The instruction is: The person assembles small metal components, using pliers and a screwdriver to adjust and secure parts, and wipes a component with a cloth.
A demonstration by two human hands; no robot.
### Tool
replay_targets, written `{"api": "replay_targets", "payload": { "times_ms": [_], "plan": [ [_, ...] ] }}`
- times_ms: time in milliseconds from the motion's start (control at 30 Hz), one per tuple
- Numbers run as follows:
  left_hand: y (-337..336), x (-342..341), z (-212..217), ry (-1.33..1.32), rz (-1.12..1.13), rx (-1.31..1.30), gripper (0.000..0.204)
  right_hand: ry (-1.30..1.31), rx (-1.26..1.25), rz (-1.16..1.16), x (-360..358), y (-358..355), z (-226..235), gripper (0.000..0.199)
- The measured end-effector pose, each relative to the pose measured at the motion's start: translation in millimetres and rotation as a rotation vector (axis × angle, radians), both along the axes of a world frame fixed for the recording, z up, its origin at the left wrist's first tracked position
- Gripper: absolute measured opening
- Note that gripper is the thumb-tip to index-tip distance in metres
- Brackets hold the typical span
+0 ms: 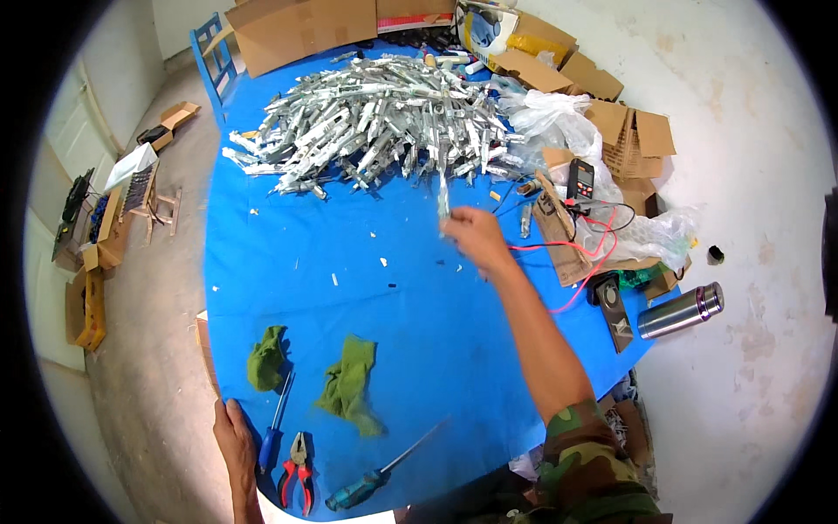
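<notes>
Right hand [471, 234] pinching a silver stick [443, 196] just below the silver pile [384, 118]; left hand [234, 437] flat on table edge [229, 288] beside blue screwdriver [272, 428].

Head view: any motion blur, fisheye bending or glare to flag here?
Head view: the right hand and the thin silvery piece it holds are smeared by motion; the blue table edges bow toward the rim with black corners; light is soft and even, no harsh glare; the left hand by the tools stays sharp.
</notes>
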State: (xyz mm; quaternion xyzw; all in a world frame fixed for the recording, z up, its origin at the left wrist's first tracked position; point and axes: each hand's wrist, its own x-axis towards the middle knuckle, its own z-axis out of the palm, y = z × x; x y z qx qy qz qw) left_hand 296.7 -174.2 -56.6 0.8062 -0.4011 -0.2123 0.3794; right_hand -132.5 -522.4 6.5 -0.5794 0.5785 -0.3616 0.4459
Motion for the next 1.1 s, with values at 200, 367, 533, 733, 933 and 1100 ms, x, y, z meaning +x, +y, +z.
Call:
{"api": "replay_targets", "payload": {
  "times_ms": [200,367,533,733,933,1100],
  "plan": [
    [-5.0,-0.2,-1.0,-0.034,-0.031,-0.019,0.040,-0.674,0.400,0.098,-11.2,148.0,22.9,0.036],
    [-6.9,-2.9,-4.9,-0.111,-0.045,-0.065,0.049,-0.846,0.511,0.049,-29.3,235.3,17.9,0.037],
    [-6.1,11.0,-1.8,-0.160,-0.103,0.070,0.050,-0.980,0.546,0.003,-42.3,302.4,15.7,0.035],
    [-7.8,21.6,-22.0,-0.228,-0.105,-0.050,0.057,-0.897,0.552,-0.049,-53.5,359.0,8.6,0.037],
    [-11.3,30.9,-18.0,-0.181,-0.122,0.053,0.061,-0.525,0.405,-0.003,-53.9,402.1,-4.6,0.041],
    [-10.2,36.4,-18.4,-0.200,-0.058,0.062,0.064,0.139,-0.078,0.000,-42.3,420.1,-5.1,0.046]
  ]
}}
